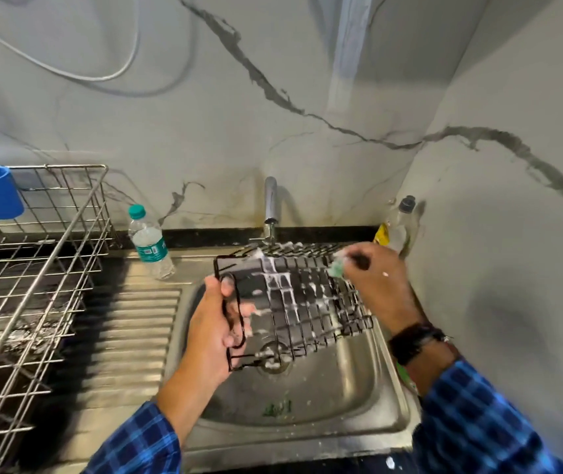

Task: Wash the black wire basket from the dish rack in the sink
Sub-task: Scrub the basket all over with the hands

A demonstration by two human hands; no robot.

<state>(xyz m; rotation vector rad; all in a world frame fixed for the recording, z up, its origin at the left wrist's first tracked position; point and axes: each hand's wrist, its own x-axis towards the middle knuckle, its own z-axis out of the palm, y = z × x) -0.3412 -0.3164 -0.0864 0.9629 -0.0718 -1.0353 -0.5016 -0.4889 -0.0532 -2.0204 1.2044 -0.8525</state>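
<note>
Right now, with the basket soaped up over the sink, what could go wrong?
1. The black wire basket is streaked with foam and the left hand holds it by one end only, so it may slip into the sink.
2. The right hand scrubs with a green scrubber at the far edge, close to the dish soap bottle; a wide stroke could knock it over.
3. The water bottle stands near the basket's left corner.
</note>
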